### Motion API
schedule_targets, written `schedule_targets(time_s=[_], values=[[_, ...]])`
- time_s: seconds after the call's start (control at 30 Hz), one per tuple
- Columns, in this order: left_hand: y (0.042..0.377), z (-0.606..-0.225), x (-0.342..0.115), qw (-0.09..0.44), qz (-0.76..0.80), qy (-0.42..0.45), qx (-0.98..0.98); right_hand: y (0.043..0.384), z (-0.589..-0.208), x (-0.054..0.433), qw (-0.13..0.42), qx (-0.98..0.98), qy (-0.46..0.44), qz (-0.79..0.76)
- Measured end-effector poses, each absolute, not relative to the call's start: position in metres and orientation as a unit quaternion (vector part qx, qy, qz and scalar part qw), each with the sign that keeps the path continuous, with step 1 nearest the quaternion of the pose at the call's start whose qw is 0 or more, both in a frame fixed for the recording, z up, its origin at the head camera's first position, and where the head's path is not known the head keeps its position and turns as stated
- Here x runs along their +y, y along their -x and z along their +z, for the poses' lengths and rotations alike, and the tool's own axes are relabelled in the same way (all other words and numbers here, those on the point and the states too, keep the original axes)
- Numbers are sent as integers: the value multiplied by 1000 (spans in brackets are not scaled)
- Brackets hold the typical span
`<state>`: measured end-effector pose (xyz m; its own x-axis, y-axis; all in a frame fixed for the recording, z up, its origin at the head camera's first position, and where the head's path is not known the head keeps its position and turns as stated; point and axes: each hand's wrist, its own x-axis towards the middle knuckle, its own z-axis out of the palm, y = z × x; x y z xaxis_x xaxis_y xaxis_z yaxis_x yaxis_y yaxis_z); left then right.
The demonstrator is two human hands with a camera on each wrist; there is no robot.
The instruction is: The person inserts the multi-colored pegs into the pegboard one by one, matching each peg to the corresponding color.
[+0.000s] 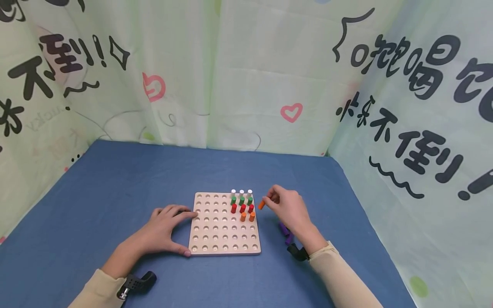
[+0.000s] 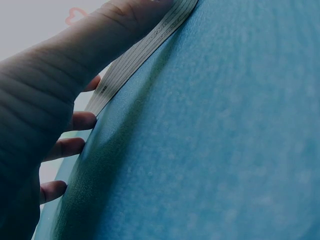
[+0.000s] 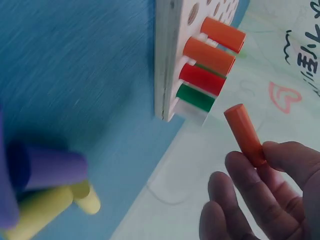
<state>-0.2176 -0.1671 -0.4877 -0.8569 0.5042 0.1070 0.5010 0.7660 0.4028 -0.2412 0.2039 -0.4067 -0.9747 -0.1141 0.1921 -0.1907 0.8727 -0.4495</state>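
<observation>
A pale wooden pegboard (image 1: pixel 220 224) with rows of round holes lies on the blue cloth. My left hand (image 1: pixel 163 229) rests against its left side, fingers spread, index fingertip at the edge and thumb at the near corner. In the left wrist view the thumb (image 2: pixel 95 42) lies along the board's layered edge (image 2: pixel 145 47). Just right of the board, my right hand (image 1: pixel 286 207) pinches an orange peg (image 3: pixel 245 134) between thumb and fingertips, tilted and off the board. White pegs (image 1: pixel 241 193), green pegs (image 1: pixel 242 200), red pegs (image 1: pixel 242 208) and two orange pegs (image 1: pixel 243 217) stand at the board's right side.
Purple pegs (image 3: pixel 52 167) and yellow pegs (image 3: pixel 45 210) lie on the cloth (image 1: pixel 154 179) right of the board, partly under my right wrist in the head view. Pale printed curtains (image 1: pixel 239 85) enclose the table at the back and sides.
</observation>
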Motion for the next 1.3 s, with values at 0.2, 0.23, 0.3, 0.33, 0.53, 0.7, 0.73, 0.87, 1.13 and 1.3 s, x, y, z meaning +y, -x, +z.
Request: schedule_targets(time_s=[0.2,0.23,0.3,0.33,0.53,0.7,0.73,0.87,1.13,1.3], values=[[218,-490,-167,4,218,-268,939,238,-410,188,103,-951,-99,274],[218,-490,-167,3,217,-268,939,238,-412,185,100,-949,-103,281],[219,-491,-167,1,216,-269,939,237,-415,178,95,-945,-110,294],[219,-491,-167,0,215,-271,938,237,-416,175,92,-944,-114,297],[219,-492,-167,-5,214,-276,937,235,-422,160,68,-942,-137,299],[217,-490,-168,-8,216,-278,936,235,-427,154,39,-946,-159,279],[217,-489,-168,-7,215,-277,936,235,-428,154,36,-947,-162,273],[216,-486,-167,0,210,-272,939,235,-431,151,32,-952,-170,254],[216,-485,-166,2,217,-275,937,234,-434,149,43,-957,-188,217],[216,-485,-167,-13,230,-293,928,235,-434,149,47,-954,-206,215]])
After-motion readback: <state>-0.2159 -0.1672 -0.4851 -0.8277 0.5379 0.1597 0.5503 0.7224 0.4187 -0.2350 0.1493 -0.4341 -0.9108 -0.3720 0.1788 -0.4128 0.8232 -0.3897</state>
